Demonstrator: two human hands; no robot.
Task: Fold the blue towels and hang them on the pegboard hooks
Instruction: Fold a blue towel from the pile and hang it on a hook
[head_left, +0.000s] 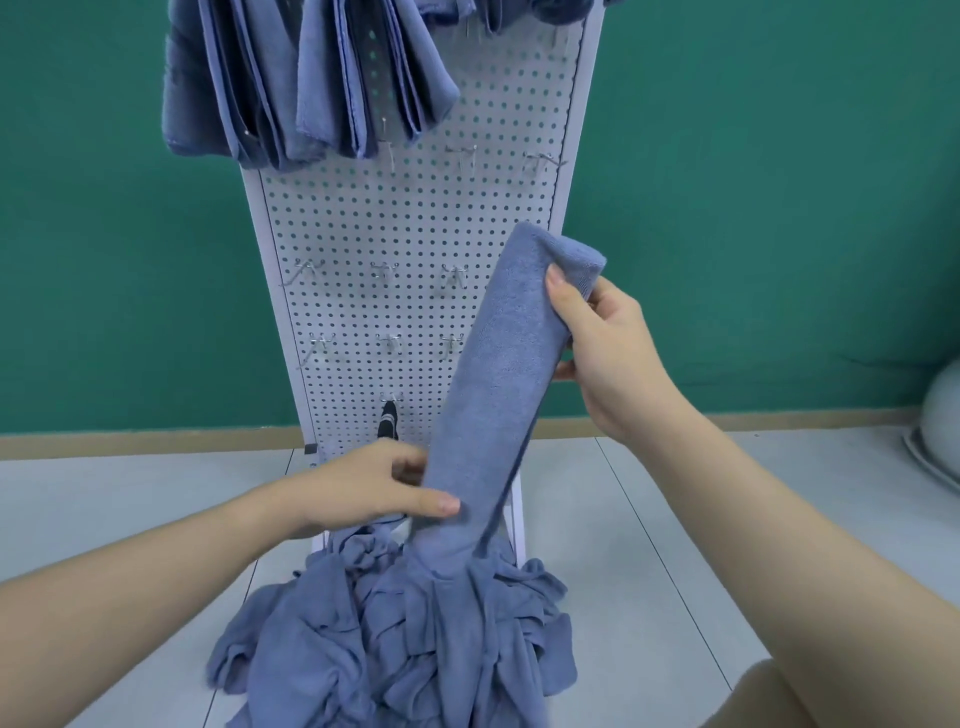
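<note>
Holding folded towel (488, 395) slanting 1-to-7 o'clock: right hand (608, 353) is pinching upper end, left hand (374, 488) pinching lower end; free hooks (384, 273) are lying at 10 o'clock of upper grip.

My one head camera looks forward and down from close above my hands, facing the pegboard (415, 234) squarely.
</note>
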